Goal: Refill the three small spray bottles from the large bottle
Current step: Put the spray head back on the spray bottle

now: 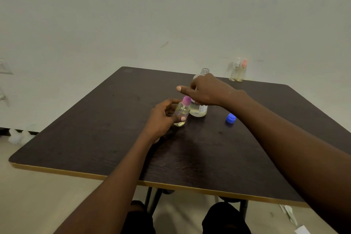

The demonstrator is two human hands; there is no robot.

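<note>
- Gripping the purple-capped spray bottle [182,113] at frame centre, the left hand [163,118] wraps its light, slick body; best held low.
- The right hand [206,91] hovers above, fingers loose, masking the open large bottle [199,108] just behind.
- A blue cap [230,118] lies right; two spray bottles [238,71] stand upper right on the desk [95,138].

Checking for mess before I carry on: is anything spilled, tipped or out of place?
No spill shows. The big bottle stands open, its blue cap lying loose on the table. Every bottle is upright.
</note>
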